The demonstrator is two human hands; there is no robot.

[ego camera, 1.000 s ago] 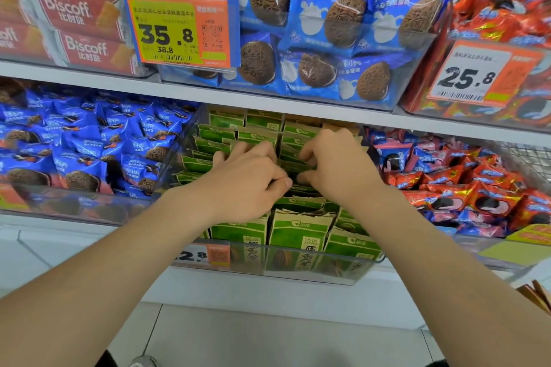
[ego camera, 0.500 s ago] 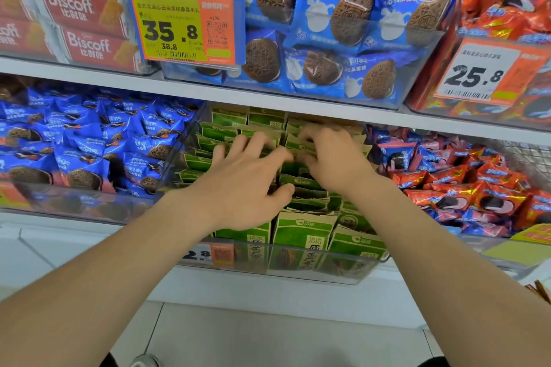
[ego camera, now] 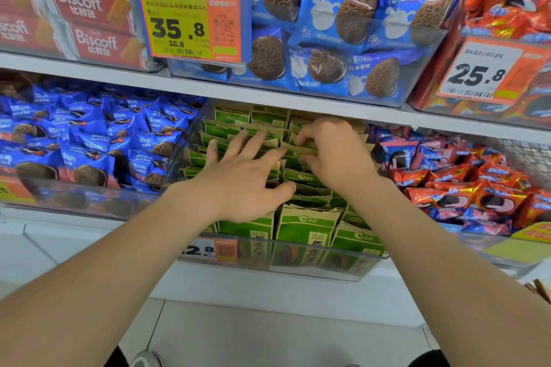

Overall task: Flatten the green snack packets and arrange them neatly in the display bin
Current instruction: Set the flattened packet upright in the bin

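Now the left hand is lying with its fingers spread and straight, pressing flat on the tops of the green foil snack packets in the left and middle rows. A second ago it was curled up nearer the front. The right hand is reaching further toward the back than before, its fingers curled and seemingly pinching the top edges of packets in the right-hand rows. Judging by this, the work is moving from the middle of the stack toward the rear rows, with flattening under way and the tidying not yet finished.

The packets are sitting in the clear plastic display bin in about three columns. The front ones are standing upright and fairly even, while those under the hands are leaning and overlapping. An orange price label is hanging on the bin's front wall.

Just beside it on the left, a clear bin is holding loose blue cookie packets. On the right, red and orange wrapped snacks are lying heaped. Above, the upper clear bin is carrying blue sandwich-cookie packs.
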